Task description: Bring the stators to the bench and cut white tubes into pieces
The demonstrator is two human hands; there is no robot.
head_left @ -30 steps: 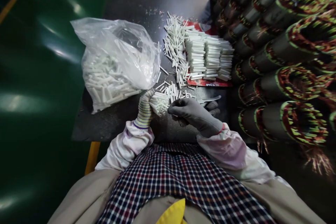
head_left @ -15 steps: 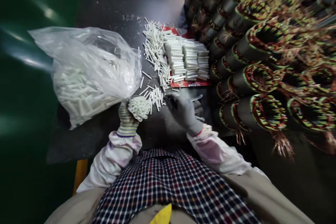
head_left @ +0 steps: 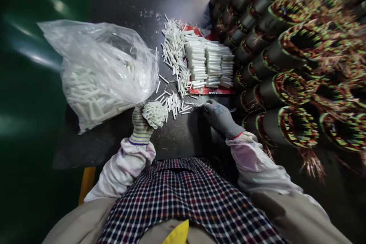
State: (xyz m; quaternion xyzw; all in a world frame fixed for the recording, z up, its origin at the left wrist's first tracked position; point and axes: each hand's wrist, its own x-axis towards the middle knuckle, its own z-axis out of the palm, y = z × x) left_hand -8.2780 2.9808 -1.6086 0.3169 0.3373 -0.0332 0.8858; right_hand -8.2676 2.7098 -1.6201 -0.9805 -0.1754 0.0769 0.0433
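Note:
My left hand [head_left: 140,124], in a striped glove, is wrapped round a bundle of white tubes [head_left: 155,114] whose open ends face me. Just right of the bundle, loose white tubes [head_left: 173,103] lie scattered on the dark table [head_left: 183,139]. My right hand [head_left: 219,117], in a grey glove, is low over the table at the right of these tubes, its fingers bent and pressed together near a thin white tube. What its fingertips hold is too small to make out.
A clear plastic bag [head_left: 97,80] of white tubes lies at the left. Stacked rows of tubes [head_left: 211,63] rest on a red sheet [head_left: 213,90], with a loose pile [head_left: 174,47] beside them. Several wound copper coil cores [head_left: 297,126] are piled at the right.
My right hand has moved to the right, away from the bundle, and several tubes now show on the table where it was. My left hand still holds the bundle.

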